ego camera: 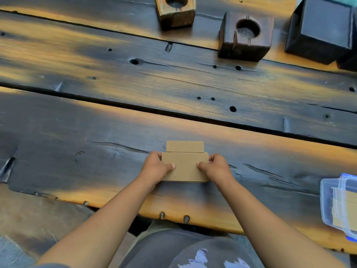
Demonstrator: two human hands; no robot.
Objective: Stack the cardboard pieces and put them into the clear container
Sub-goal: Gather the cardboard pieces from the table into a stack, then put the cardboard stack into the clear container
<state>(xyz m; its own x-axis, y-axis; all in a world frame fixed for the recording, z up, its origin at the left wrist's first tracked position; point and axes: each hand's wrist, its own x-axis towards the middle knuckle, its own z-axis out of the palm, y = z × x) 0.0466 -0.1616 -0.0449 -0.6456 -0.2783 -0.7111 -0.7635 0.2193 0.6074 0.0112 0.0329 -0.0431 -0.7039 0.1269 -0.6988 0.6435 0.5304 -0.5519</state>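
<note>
My left hand (156, 167) and right hand (216, 168) pinch the cardboard stack (185, 167) by its sides, squaring it. Next, I judge, carry it to the clear container (328, 206) at my right.

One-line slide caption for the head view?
Left hand and right hand grip cardboard pieces on wooden table; clear container at right.

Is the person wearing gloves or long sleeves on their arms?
No. The left hand and right hand are bare, with no gloves, rings or watch showing. Both forearms are uncovered too. Only a bit of grey sleeve peeks in at the bottom left corner.
</note>
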